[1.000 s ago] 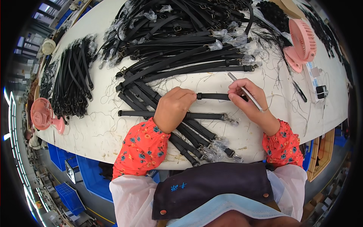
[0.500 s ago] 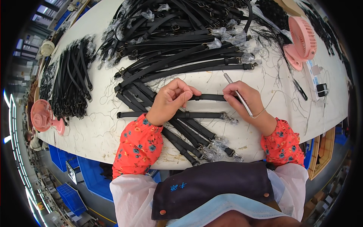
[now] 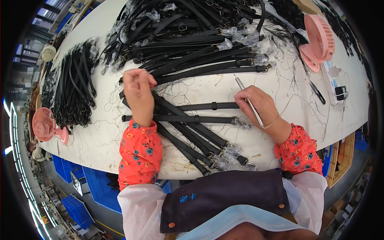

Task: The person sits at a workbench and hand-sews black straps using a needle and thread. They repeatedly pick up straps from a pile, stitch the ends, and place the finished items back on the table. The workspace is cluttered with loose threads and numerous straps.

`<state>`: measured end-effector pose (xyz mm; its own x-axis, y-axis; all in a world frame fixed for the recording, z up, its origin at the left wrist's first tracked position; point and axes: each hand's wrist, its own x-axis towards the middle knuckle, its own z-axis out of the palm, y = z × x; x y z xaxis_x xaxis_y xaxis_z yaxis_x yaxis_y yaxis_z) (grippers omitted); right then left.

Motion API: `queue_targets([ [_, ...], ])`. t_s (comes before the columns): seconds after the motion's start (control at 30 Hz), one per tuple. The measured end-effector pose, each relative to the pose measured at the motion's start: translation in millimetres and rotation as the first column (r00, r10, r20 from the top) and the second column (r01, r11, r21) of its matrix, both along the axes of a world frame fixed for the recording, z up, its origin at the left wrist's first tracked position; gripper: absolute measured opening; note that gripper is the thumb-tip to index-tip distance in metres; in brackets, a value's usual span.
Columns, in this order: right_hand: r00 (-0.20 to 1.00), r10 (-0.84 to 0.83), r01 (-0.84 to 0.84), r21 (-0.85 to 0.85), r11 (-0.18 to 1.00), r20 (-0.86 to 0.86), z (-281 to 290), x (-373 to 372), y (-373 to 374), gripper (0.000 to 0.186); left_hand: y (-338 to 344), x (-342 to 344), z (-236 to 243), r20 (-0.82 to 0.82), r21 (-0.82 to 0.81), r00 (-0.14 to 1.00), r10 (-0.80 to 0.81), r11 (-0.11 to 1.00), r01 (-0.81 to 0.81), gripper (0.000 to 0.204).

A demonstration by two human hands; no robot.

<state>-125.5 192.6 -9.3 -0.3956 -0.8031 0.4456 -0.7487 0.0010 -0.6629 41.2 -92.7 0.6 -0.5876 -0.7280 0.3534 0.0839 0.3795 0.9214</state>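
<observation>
A black strap [image 3: 204, 106] with a narrow keeper loop lies level across the table in front of me. My right hand [image 3: 258, 105] pinches its right end and also grips a slim silver pen-shaped tool [image 3: 249, 101], whose thin tip points up and away. At the far side of the strap's left part, my left hand [image 3: 139, 94] is raised with its fingers curled in; whether a thread or anything else is in them cannot be made out. Closer to me lies another black strap [image 3: 176, 119] with a metal buckle, crossing several slanted straps [image 3: 188, 134] with plastic-wrapped ends.
A big heap of black straps [image 3: 188, 36] covers the back of the table, another bundle [image 3: 76, 84] the left. Pink fans [image 3: 320, 38] stand at both sides. A black pen-like tool [image 3: 317, 93] and a power strip [image 3: 333, 80] lie right. Loose threads litter the white tabletop.
My left hand has moved left and farther away, off the strap's keeper, turning upright with fingers curled. My right hand stays nearly in place, still holding the tool and strap end.
</observation>
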Motion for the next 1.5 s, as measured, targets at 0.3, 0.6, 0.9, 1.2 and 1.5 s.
queue_targets([
  [0.3, 0.999, -0.002, 0.002, 0.0, 1.0, -0.038, 14, -5, 8, 0.016, 23, -6, 36, 0.294, -0.696, 0.951, 0.091, 0.702, 0.148, 0.035],
  [0.6, 0.984, -0.025, 0.013, 0.067, 0.998, 0.178, 2, -39, 62, 0.03, 130, -62, 8, 0.564, -0.376, 0.668, -0.485, 0.57, 0.731, 0.028],
  [0.9, 0.841, 0.076, -0.101, 0.018, 0.995, 0.536, 4, -28, 60, 0.038, 105, -52, 5, 0.651, -0.278, 0.573, -0.498, 0.547, 0.79, 0.031],
  [1.2, 0.521, 0.134, -0.029, -0.139, 0.99, 0.843, 8, -29, 58, 0.037, 137, -51, -5, 0.483, -0.266, 0.696, -0.532, 0.668, 0.695, 0.031],
  [1.5, 0.449, 0.173, -0.092, -0.147, 0.985, 0.877, 4, -26, 58, 0.033, 136, -54, -16, 0.351, -0.173, 0.746, -0.566, 0.744, 0.646, 0.012],
])
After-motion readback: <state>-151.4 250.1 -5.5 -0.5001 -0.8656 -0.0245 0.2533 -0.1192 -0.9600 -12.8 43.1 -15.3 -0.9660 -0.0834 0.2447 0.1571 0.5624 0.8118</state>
